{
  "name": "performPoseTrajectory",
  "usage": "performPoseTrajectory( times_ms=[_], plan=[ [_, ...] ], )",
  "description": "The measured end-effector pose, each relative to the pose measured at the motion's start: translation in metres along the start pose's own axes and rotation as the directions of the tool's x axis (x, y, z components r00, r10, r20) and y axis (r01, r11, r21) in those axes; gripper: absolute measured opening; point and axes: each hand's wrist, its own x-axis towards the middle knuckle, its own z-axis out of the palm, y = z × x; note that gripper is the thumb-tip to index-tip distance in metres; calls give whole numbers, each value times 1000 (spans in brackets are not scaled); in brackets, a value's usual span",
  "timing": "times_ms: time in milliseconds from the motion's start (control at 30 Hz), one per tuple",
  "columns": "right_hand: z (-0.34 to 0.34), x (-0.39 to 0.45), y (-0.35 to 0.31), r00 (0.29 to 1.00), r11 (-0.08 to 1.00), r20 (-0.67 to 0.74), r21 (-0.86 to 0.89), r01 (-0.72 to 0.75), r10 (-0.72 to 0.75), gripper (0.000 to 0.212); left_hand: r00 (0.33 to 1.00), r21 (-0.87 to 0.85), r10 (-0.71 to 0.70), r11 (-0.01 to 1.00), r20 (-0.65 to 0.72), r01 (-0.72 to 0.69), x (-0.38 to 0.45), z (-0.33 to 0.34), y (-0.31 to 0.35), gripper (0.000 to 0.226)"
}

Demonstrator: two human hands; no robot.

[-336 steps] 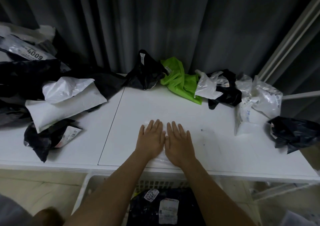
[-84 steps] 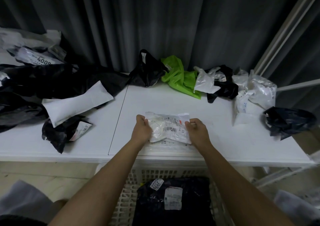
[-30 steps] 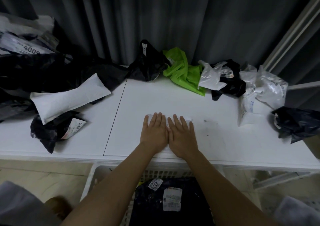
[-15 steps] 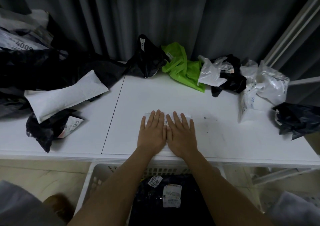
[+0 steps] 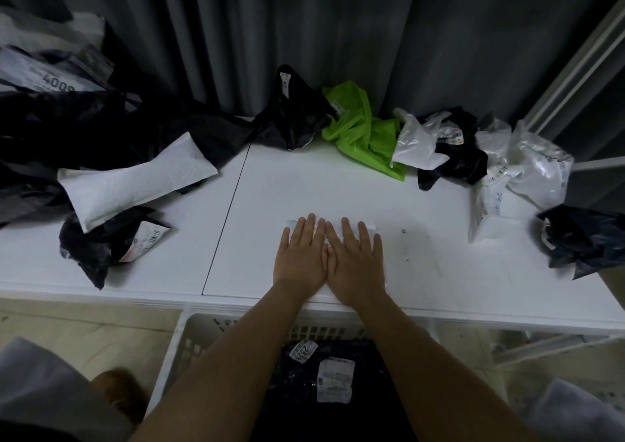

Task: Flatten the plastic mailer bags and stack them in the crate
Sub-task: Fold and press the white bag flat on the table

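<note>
Under flat left hand and right hand, white mailer lies flattened.

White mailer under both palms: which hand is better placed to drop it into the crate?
Either, slightly the right. Both the left hand and right hand press flat on the white mailer, but its visible edge extends past the right hand, and the crate sits directly below both.

left hand and right hand flat, side by side, fingers straight
</note>
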Motion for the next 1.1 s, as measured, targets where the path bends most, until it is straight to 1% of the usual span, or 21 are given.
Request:
performPoseTrajectory(
  times_ms=[33, 100, 133, 233, 300, 367, 400, 467, 533, 600, 733, 800, 867, 1000, 1100],
  plan=[
    [-2, 0, 0, 1000, 1000, 22, -4, -7, 7, 77, 999, -3, -27, 1000, 28, 27, 1, -2, 2, 56],
    [-8, 1, 0, 996, 1000, 85, -24, -17, 19, 58, 992, -2, -83, 997, 92, 83, 0, -8, 8, 56],
    [-11, 2, 0, 992, 999, 126, -29, -17, 21, 53, 987, 5, -100, 995, 125, 100, -1, -11, 9, 56],
    [-32, 5, -3, 962, 997, 270, -66, -30, 47, 53, 970, -67, -95, 991, 223, 113, 0, -21, 8, 58],
    [-46, 6, -9, 955, 994, 293, -105, -6, 36, 54, 968, -157, -57, 983, 243, 97, -4, -34, -4, 62],
    [-56, 6, -13, 969, 992, 246, -113, 63, -34, 54, 980, -232, -48, 968, 194, 93, -8, -51, -20, 63],
    [-61, 8, -19, 976, 990, 199, -94, 104, -84, 53, 988, -232, -76, 967, 134, 106, -11, -62, -35, 63],
    [-71, 12, -31, 975, 983, 139, -41, 181, -173, 53, 988, -177, -155, 972, 2, 153, -13, -84, -67, 63],
    [-80, 19, -46, 964, 971, 115, 14, 238, -238, 52, 960, -109, -260, 963, -107, 248, -13, -104, -100, 66],
    [-88, 28, -65, 959, 961, 88, 79, 264, -270, 48, 919, -45, -345, 938, -192, 343, -12, -119, -133, 68],
    [-92, 50, -103, 955, 926, 3, 247, 287, -297, 41, 867, 27, -443, 887, -230, 460, -11, -134, -187, 71],
    [-89, 60, -119, 954, 903, -33, 315, 292, -298, 38, 853, 88, -466, 864, -236, 496, -11, -135, -205, 74],
    [-87, 68, -130, 954, 890, -57, 346, 297, -296, 36, 848, 159, -466, 844, -254, 511, -10, -133, -216, 74],
    [-74, 74, -142, 951, 894, -71, 329, 306, -300, 34, 850, 247, -465, 818, -249, 520, -6, -130, -227, 54],
    [-66, 71, -142, 954, 894, -59, 335, 297, -295, 33, 858, 272, -421, 824, -294, 498, -3, -129, -225, 39]
  ],
)
